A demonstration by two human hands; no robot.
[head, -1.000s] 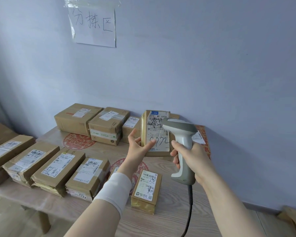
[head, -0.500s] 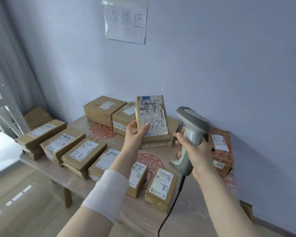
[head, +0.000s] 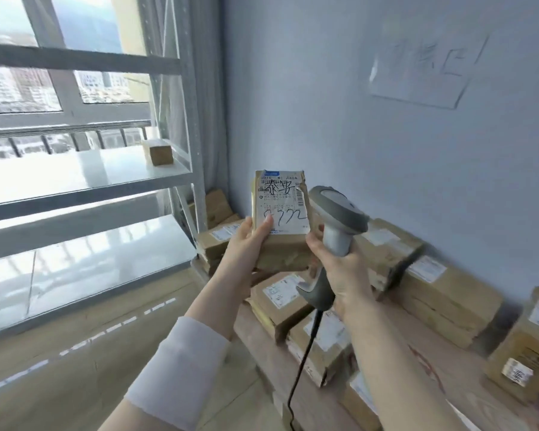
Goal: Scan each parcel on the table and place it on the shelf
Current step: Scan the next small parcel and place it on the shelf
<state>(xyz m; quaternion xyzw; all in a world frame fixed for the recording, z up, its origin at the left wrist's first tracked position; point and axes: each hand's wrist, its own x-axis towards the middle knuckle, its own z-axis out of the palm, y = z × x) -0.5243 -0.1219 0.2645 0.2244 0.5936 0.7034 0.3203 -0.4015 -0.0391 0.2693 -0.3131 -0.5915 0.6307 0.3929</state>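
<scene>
Closest to the camera, two bare forearms reach forward from the bottom edge, the left one wearing a white wristband [head: 181, 365]. A black cable [head: 302, 362] hangs from the butt of the scanner [head: 336, 225] and drops in front of the wooden table [head: 442, 387] on the right. Brown parcels [head: 321, 334] with white labels lie flat on that table, some along its near edge and others against the wall [head: 293, 104].

Above them, the right hand [head: 339, 272] grips the scanner's grey handle, fingers wrapped round it. The scanner's head stands upright, just beside the right edge of the held parcel [head: 280, 213]. The left hand [head: 249, 244] holds this brown packet upright in the air, thumb pressed on the front of its white label and fingers behind it. The label faces the camera and shows a barcode and black handwriting. It hangs over the left end of the table, touching neither the table nor the shelf [head: 75, 172].

Behind the hands, a stack [head: 218, 241] of more brown boxes sits in the corner by the shelf's post. The white metal shelf stands to the left, with two boards in view. One small box [head: 160, 152] rests on the upper board near the right post. A window [head: 84, 29] with a railing shows through the shelf. High on the wall, a paper sheet [head: 417, 66] hangs, its writing too blurred to read.
</scene>
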